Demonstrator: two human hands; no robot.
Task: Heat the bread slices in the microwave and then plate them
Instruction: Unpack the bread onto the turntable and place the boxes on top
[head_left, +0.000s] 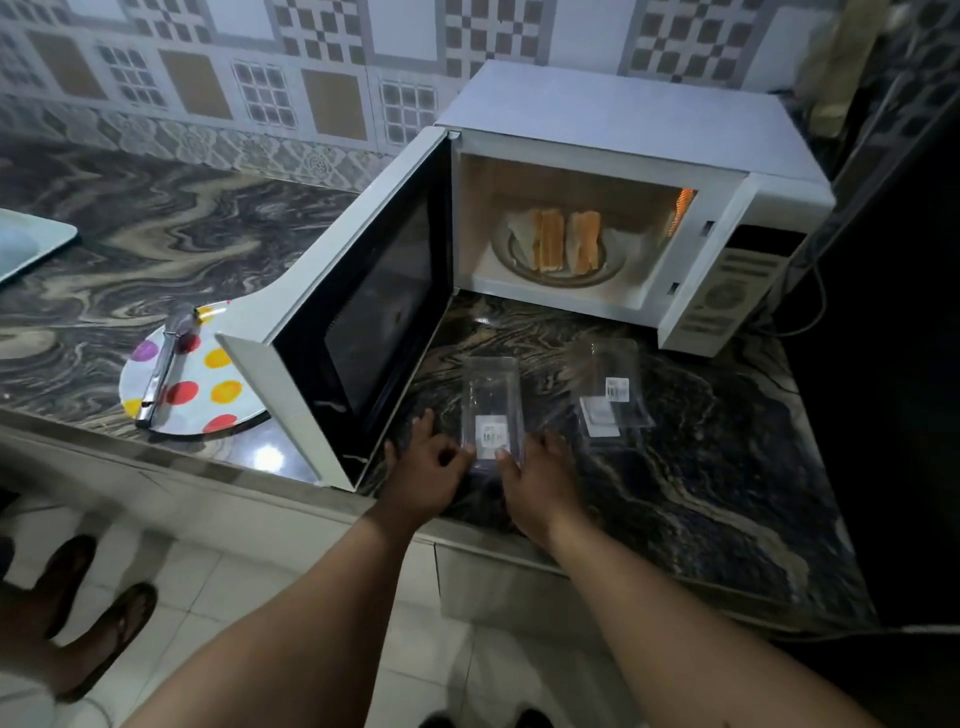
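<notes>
The white microwave (639, 124) stands on the marble counter with its door (358, 322) swung wide open to the left. Inside, bread slices (558, 244) lie on the glass turntable (613, 273). A polka-dot plate (208, 389) sits left of the door with metal tongs (161, 369) lying across it. My left hand (426, 467) and my right hand (540, 483) rest at the near end of a clear plastic container (491, 400) on the counter, fingers touching its edge from both sides.
A second clear plastic container (610, 384) lies to the right, in front of the microwave's control panel (727, 296). A pale tray (26, 244) sits at the far left. A power cable (810, 312) runs behind the microwave. Someone's sandalled feet (93, 613) stand on the floor at left.
</notes>
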